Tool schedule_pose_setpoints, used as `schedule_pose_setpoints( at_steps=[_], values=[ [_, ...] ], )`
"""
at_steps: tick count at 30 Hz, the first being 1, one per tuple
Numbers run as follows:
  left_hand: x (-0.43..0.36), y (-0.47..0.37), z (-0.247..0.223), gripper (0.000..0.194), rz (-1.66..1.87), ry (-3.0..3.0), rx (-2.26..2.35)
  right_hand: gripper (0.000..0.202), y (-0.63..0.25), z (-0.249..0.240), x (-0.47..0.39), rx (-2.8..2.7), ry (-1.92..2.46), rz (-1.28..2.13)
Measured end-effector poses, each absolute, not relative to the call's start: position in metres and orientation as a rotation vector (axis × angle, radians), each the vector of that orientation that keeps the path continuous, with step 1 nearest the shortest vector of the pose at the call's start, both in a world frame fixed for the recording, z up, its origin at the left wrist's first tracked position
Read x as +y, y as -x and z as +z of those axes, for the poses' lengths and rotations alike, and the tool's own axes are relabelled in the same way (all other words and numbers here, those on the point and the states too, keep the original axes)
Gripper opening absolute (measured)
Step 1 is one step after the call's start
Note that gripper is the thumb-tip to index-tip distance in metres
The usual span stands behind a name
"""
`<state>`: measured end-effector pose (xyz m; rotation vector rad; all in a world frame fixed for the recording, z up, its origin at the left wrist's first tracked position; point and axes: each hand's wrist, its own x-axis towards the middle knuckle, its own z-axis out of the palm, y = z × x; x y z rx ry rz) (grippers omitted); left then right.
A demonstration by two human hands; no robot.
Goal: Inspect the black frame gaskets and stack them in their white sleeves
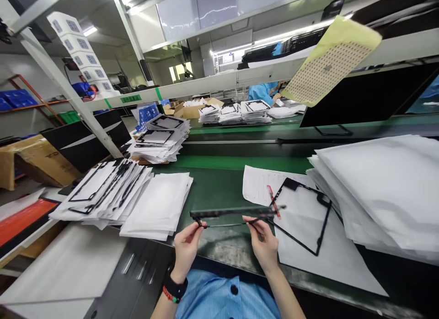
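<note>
Between my hands is a thin black frame, seen nearly edge-on above the bench's front edge. My left hand pinches its left end; my right hand pinches it near the right. Both thumbs press against the fingers. A second black frame lies to the right on a white sheet, with a cut-out middle and a wider dark corner. A red pen rests close by, over a printed paper. Blur hides the held frame's finer details.
On the left stand a pile of black frames between white sheets and a white sheet stack. A large white stack fills the right. A yellow dotted sheet hangs from the rail. A co-worker's blue sleeve shows beyond.
</note>
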<state>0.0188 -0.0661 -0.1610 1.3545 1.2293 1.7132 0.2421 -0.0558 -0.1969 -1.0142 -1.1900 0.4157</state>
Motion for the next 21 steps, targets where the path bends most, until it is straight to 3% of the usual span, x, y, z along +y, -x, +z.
schedule_pose_setpoints(
  at_steps=[21],
  values=[
    [-0.082,-0.030,-0.133,0.011,1.629,-1.693,1.239,0.017,-0.258,-0.185,-0.092,-1.167,1.154,0.126]
  ],
)
